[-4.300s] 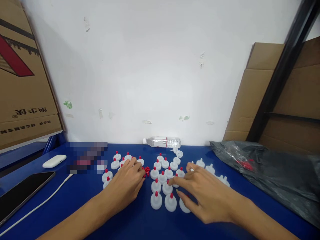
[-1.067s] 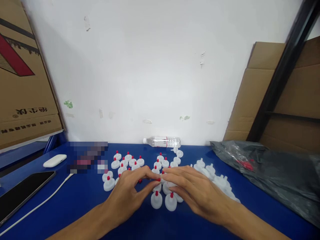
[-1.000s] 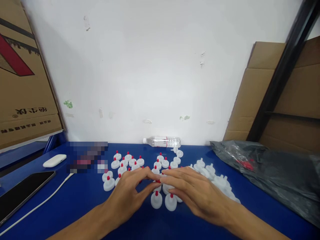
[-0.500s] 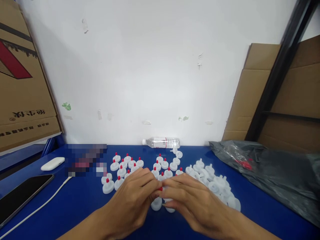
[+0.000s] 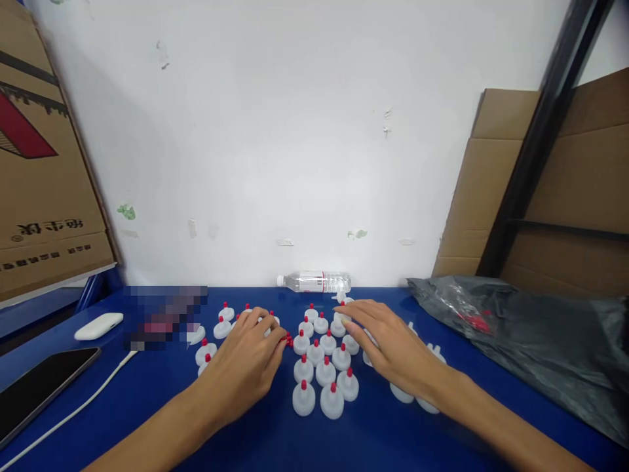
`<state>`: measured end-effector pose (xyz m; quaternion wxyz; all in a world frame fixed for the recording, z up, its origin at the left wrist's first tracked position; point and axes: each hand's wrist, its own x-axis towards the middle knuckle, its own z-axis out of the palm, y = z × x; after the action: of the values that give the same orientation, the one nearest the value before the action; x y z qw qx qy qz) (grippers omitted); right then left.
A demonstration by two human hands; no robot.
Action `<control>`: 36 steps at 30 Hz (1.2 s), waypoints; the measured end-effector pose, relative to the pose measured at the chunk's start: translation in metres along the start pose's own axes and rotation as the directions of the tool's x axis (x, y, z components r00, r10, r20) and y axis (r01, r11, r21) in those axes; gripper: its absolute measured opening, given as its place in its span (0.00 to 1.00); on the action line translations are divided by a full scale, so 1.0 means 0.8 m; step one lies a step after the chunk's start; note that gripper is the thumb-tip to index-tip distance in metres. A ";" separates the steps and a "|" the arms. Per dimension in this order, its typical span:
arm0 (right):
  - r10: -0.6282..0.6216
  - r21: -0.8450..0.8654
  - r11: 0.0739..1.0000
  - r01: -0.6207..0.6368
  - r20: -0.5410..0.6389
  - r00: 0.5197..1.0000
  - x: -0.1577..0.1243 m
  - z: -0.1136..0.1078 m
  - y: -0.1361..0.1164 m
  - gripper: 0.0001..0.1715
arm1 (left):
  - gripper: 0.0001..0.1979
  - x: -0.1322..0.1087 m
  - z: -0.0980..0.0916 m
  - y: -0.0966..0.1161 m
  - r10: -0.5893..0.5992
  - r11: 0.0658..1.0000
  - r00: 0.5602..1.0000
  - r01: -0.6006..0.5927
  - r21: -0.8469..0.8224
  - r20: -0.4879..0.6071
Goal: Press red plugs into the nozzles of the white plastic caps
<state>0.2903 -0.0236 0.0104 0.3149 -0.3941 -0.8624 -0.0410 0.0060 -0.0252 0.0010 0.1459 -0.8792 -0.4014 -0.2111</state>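
Note:
My left hand is on the table with its fingers curled down and drawn together. Its fingertips are beside a few small red tips; what is in its grip, if anything, is hidden. My right hand is open, fingers stretched out to the left over the white pieces. Its thumb and index finger are apart, close to a white round nozzle cap with a red tip. Several more such red-tipped caps stand upright in the middle. Bare white nozzle caps lie partly hidden under my right hand and forearm.
A clear plastic bottle lies against the wall. Left are a phone, a white case, a cable and a cardboard box. A dark plastic bag covers the right side of the blue table.
My hands were together over the middle, fingers at a red tip. They have parted: the left moved left to the small red tips, the right moved right and opened. The middle caps are uncovered.

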 end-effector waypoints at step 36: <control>0.544 -0.518 0.796 -0.314 0.384 0.746 0.096 0.019 0.080 0.20 | 0.13 -0.005 0.002 0.001 -0.084 0.986 0.965 0.044 0.161 0.247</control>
<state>0.2895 0.0753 0.0309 -0.0193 -0.6407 -0.7663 -0.0434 0.0044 -0.0275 -0.0025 0.1542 -0.8715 -0.4601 -0.0704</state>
